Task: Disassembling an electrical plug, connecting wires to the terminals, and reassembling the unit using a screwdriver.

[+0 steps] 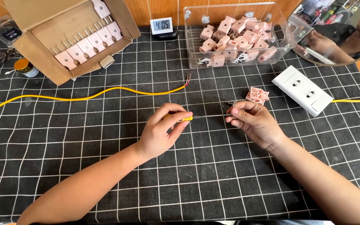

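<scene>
Both hands sit mid-table on the black grid cloth [105, 166]. The left hand [163, 129] pinches the yellow handle [186, 118] of a thin tool whose shaft [207, 117] runs flat, left to right, straight toward the right hand [253, 123]. The right-hand fingers are bunched around something small at the shaft's tip; can't tell what. Just beyond lie an open pink plug shell [257, 95] and a white socket strip [303, 89], then the yellow cable [105, 93], and farther back a clear bin of pink plugs [234, 37].
</scene>
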